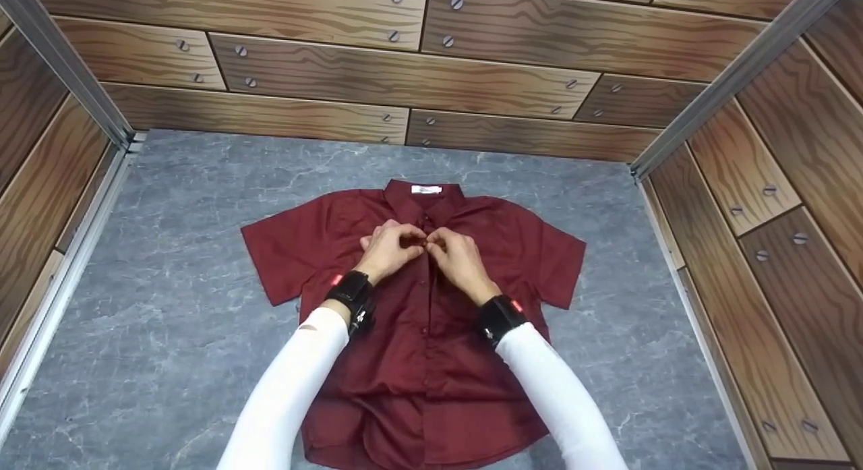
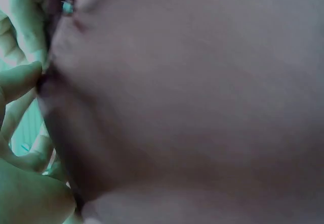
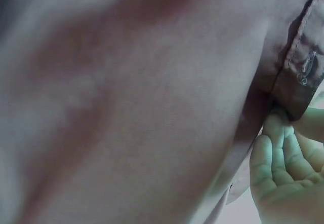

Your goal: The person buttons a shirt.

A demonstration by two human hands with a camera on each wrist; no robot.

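Note:
A maroon short-sleeved button-up shirt [image 1: 377, 342] lies front up, its collar [image 1: 404, 203] at the far end. My left hand [image 1: 388, 251] pinches the front placket just below the collar, thumb and forefinger together. Opposite it, my right hand [image 1: 458, 257] pinches the same spot, fingertips almost meeting the left ones. In the right wrist view, a stitched buttonhole [image 3: 307, 69] shows on the lifted placket edge beside curled fingers [image 3: 283, 158]. A small shiny button [image 2: 67, 5] appears near the top of the left wrist view. What lies right between the fingertips is hidden.
The shirt is spread on a grey marbled surface [image 1: 168, 288]. Wood-patterned panels [image 1: 323, 65] rise at the back and both sides, with metal rails [image 1: 728, 85] at the corners. A white label [image 1: 426, 189] sits inside the collar. Folds ripple across the shirt's lower front.

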